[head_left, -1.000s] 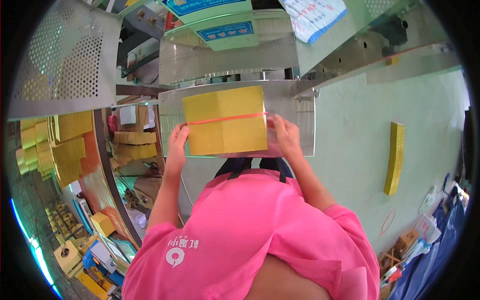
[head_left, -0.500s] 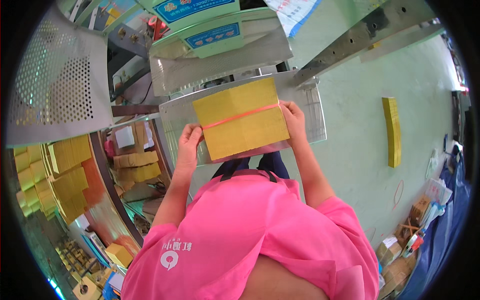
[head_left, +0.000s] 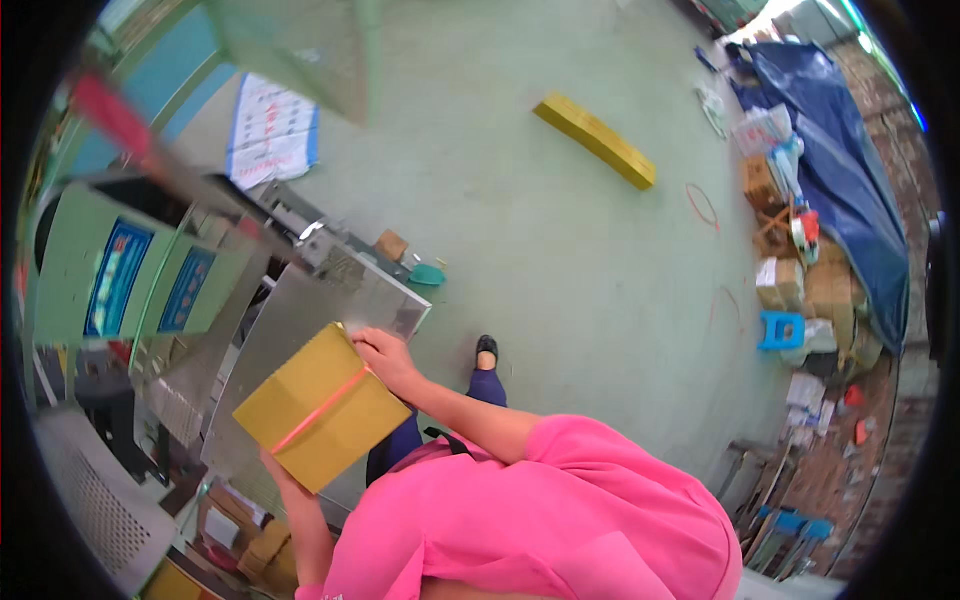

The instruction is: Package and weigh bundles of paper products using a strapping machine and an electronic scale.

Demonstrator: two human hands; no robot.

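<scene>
Between my two hands is a yellow bundle of paper or card with a pink-red strap round its middle. My right hand grips its far right edge, fingers curled at the side. At the near left edge my left hand holds the bundle, most of its fingers hidden beneath. The bundle is over the metal worktable of a machine. Pale green machine panels with blue labels stand to the left.
On the floor ahead lies a long yellow stack. Cardboard boxes, a blue stool and a blue tarp line the right side. A white sack is at the far left. A perforated metal panel stands lower left.
My body and view have turned right, so the machine now appears farther left. The bundle is still in both hands, now tilted and nearer the table's front edge. One foot has come into view.
</scene>
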